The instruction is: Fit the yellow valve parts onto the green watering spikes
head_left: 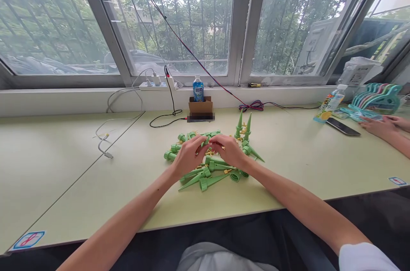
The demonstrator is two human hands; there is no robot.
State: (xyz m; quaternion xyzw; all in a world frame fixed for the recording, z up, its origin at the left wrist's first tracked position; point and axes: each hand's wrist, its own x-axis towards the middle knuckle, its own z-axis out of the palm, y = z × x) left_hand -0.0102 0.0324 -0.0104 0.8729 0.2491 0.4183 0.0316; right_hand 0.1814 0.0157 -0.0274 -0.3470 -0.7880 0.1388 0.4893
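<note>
Over the middle of a pile of green plastic watering spikes, my left hand [188, 154] is closed round a green watering spike [206, 140], whose tip shows above the fingers. My right hand [229, 150] meets it from the right, thumb and fingers pinched together at the spike; anything small inside that pinch is hidden. Loose spikes [194, 178] with ribbed caps lie below and around both hands. Small yellow valve pieces [227, 171] are scattered among them. Two spikes [239, 126] stand upright, points up, behind my right hand, with yellow pieces fitted on them.
Behind the pile stand a small cardboard box [200, 105] and a blue-labelled bottle [198, 88]. Cables [253, 105] and a power strip [156, 85] run along the window. Rightward are a phone [343, 126], a drink bottle [331, 102], coloured hangers [374, 100] and another person's hands [382, 128].
</note>
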